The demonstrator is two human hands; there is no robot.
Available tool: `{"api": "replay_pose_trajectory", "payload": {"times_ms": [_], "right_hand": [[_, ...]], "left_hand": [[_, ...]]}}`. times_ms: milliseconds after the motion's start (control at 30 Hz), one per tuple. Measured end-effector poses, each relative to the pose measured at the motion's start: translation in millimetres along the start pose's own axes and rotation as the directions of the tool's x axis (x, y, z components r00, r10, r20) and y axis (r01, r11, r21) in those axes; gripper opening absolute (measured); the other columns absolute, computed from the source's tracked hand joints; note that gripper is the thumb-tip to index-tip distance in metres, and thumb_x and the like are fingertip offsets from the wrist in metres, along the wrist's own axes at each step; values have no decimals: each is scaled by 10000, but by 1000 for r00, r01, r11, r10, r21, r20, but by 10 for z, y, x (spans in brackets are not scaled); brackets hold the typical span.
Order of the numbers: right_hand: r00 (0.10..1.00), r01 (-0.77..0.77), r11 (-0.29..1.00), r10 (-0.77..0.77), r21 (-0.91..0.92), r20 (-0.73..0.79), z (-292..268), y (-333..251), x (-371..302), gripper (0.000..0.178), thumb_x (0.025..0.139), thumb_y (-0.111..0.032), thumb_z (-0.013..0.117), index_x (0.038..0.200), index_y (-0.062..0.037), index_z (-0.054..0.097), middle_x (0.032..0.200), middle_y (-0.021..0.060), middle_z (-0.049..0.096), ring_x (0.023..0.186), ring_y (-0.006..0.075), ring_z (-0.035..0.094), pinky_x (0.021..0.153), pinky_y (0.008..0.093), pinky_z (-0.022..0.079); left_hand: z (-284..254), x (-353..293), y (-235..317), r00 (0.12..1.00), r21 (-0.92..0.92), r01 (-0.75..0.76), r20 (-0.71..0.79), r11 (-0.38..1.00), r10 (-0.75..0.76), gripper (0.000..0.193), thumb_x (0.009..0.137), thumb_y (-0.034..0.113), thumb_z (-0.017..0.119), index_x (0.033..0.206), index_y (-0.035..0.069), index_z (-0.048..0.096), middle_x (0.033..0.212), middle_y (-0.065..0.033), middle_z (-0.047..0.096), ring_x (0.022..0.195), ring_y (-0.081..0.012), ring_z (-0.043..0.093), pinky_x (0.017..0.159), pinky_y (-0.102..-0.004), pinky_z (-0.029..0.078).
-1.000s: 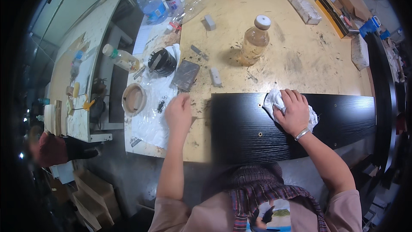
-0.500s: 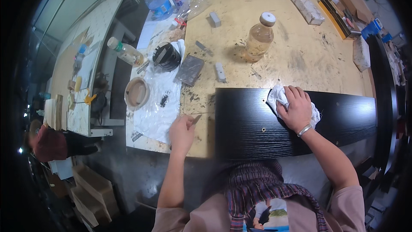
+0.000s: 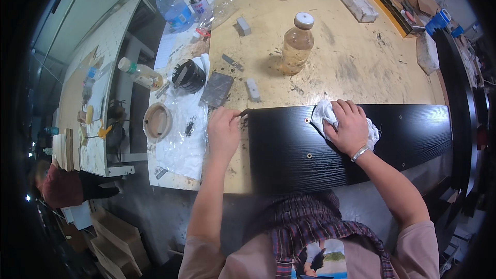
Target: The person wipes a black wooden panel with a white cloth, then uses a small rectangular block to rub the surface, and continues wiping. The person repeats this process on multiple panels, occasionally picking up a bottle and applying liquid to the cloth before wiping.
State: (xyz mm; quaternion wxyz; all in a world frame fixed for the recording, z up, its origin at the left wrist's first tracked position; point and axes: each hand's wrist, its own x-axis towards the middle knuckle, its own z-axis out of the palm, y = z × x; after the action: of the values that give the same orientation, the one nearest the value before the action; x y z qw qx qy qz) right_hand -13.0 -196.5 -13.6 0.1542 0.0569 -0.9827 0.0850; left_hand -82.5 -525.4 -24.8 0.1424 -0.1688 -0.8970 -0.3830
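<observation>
A black wood-grain board (image 3: 289,147) with small round holes lies along the near edge of the table. My right hand (image 3: 347,126) presses a crumpled white cloth (image 3: 324,116) onto its top, fingers closed over it. At the board's far left corner, my left hand (image 3: 224,130) pinches a small thin dark piece (image 3: 244,112), its tip at the corner; most of it is hidden by the fingers. Just beyond that hand are a dark grey flat block (image 3: 217,89) and a small pale block (image 3: 253,90).
A capped bottle of yellowish liquid (image 3: 298,46) stands beyond the board. To the left, white plastic sheeting (image 3: 181,150) carries a black cup (image 3: 189,76) and a round shallow dish (image 3: 157,122). Dark boards (image 3: 467,103) stand at right. Another person (image 3: 62,186) is at far left.
My left hand has moved away from me, bringing the thin piece to the board's far left corner. My right hand stays on the cloth. The whole view has shifted slightly.
</observation>
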Motion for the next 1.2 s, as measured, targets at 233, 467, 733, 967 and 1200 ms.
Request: {"api": "replay_pose_trajectory", "payload": {"times_ms": [233,467,733,967,1200], "right_hand": [[1000,-2,1000,2,-6,-5,3,9,0,474,810,-350,697,1159,-35,639,1164,120,661,1123,308,595,943,442,451],[1000,-1,1000,1,-16,-3,6,2,-6,477,815,-354,695,1163,-34,638,1167,121,660,1133,308,593,947,438,450],[1000,-7,1000,8,-10,16,-6,-2,19,482,812,-354,697,1169,-35,639,1180,122,661,1137,312,592,962,443,447],[1000,-17,1000,17,-18,22,11,-8,-1,495,808,-342,700,1188,-31,641,1191,127,662,1156,327,588,983,449,442],[1000,-16,1000,16,-17,19,21,3,-2,497,806,-333,697,1188,-21,641,1191,138,662,1156,337,589,993,457,440]], "left_hand": [[52,-33,-38,995,-68,96,-23,993,-98,115,800,-49,662,907,-6,674,849,-148,617,844,-361,605,753,-437,478],[38,-68,-34,997,-69,79,12,994,-78,124,799,-53,671,915,-10,679,853,-149,621,829,-357,610,737,-440,481],[43,-37,-88,987,-16,148,-67,989,-148,137,812,-50,659,942,-10,673,873,-151,623,842,-359,611,752,-437,482],[-44,-51,-43,998,32,-28,-58,999,29,191,829,-73,630,993,11,681,891,-127,650,873,-316,610,770,-390,495],[19,-56,-105,993,36,-101,-64,994,103,170,803,-64,642,947,14,689,879,-132,647,842,-341,589,755,-415,475]]}}
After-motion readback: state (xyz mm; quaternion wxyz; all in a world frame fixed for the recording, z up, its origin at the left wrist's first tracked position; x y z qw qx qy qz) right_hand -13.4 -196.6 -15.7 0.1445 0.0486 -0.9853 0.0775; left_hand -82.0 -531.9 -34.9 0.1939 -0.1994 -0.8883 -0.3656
